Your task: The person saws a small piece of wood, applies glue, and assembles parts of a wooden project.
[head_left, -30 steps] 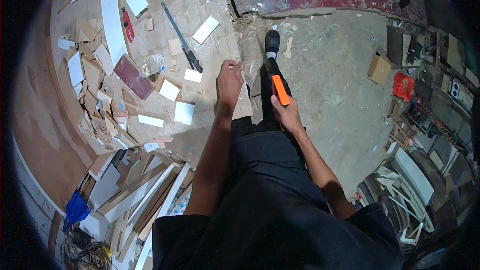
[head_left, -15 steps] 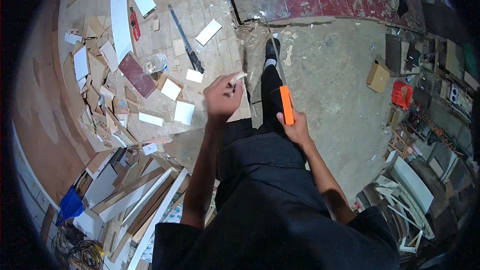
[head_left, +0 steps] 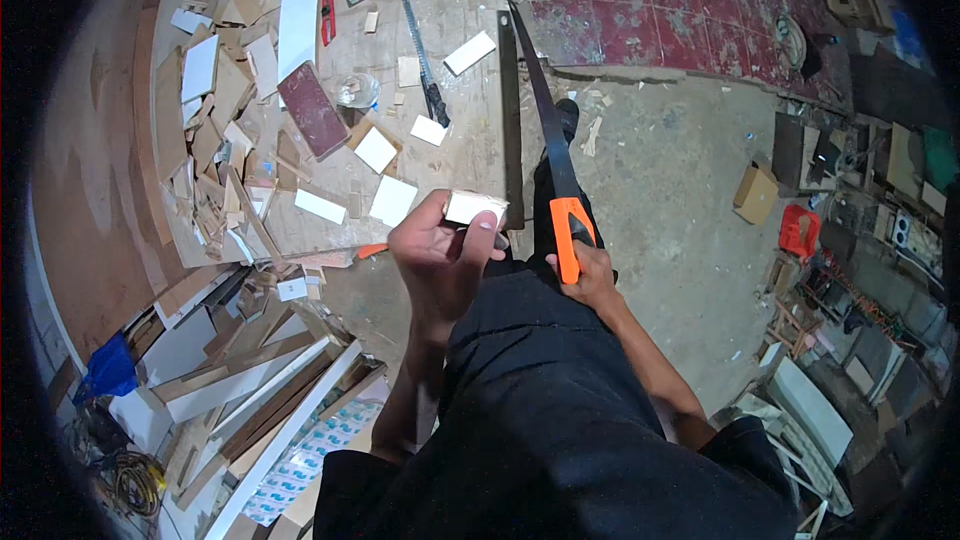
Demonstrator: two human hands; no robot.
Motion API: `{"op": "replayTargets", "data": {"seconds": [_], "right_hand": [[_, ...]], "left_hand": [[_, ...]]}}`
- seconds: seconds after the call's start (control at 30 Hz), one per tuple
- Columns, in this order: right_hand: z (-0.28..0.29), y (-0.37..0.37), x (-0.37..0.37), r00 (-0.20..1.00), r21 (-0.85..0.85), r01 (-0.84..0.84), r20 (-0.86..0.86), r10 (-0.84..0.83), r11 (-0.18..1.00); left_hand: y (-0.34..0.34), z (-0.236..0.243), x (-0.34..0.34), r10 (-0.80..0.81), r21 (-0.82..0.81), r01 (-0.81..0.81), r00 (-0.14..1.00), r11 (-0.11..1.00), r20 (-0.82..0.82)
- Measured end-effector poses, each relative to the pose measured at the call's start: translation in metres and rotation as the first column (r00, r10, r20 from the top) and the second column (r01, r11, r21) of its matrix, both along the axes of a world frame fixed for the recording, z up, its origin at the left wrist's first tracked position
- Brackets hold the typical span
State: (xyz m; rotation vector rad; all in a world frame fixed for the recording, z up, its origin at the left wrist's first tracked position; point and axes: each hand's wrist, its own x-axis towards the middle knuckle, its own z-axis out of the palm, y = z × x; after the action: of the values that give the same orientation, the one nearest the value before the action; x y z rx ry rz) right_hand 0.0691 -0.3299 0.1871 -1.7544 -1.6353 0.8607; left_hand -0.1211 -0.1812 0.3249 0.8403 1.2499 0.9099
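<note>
Left hand (head_left: 440, 252) pinching white block (head_left: 464, 207), at corner of wooden worktop (head_left: 475, 130), right hand (head_left: 592, 280) clamped on orange-handled saw (head_left: 555, 145), right of worktop.

White block (head_left: 466, 207) in left grip (head_left: 438, 248), handsaw (head_left: 553, 133) in right grip (head_left: 593, 278)

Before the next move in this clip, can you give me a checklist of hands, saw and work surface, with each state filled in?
1. Left hand has the small white-faced block pinched, thumb on its face: ok.
2. Right hand grips the saw by its orange handle: ok.
3. Saw blade apart from the left hand: ok, off to its right.
4. Blade clear of the leg and shoe: cannot tell; they overlap in this view.
5. Wooden work surface free of clutter: not ok; offcuts, a red-handled tool and a black-handled tool lie there.
6. Saw teeth sound: cannot tell, too small.
</note>
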Motion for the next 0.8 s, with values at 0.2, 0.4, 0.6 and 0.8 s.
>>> {"op": "replayTargets", "data": {"seconds": [0.2, 0.4, 0.6, 0.8], "right_hand": [[0.008, 0.012, -0.006, 0.999, 0.057, -0.049, 0.020, 0.048, 0.997], [0.013, 0.012, -0.003, 0.996, 0.056, -0.080, 0.053, 0.077, 0.995], [0.010, 0.014, -0.009, 0.998, 0.046, -0.050, 0.037, 0.049, 0.998], [-0.004, 0.025, -0.027, 0.993, 0.044, -0.108, 0.053, 0.105, 0.993]], "left_hand": [[-0.002, -0.003, -0.019, -0.097, -0.057, 0.104, 0.989, 0.993, 0.115], [-0.002, -0.003, -0.025, -0.134, -0.100, 0.151, 0.978, 0.983, 0.162], [-0.009, -0.025, -0.035, -0.046, -0.261, 0.189, 0.882, 0.947, 0.470], [-0.013, -0.026, -0.046, -0.006, -0.257, 0.174, 0.837, 0.951, 0.548]]}}
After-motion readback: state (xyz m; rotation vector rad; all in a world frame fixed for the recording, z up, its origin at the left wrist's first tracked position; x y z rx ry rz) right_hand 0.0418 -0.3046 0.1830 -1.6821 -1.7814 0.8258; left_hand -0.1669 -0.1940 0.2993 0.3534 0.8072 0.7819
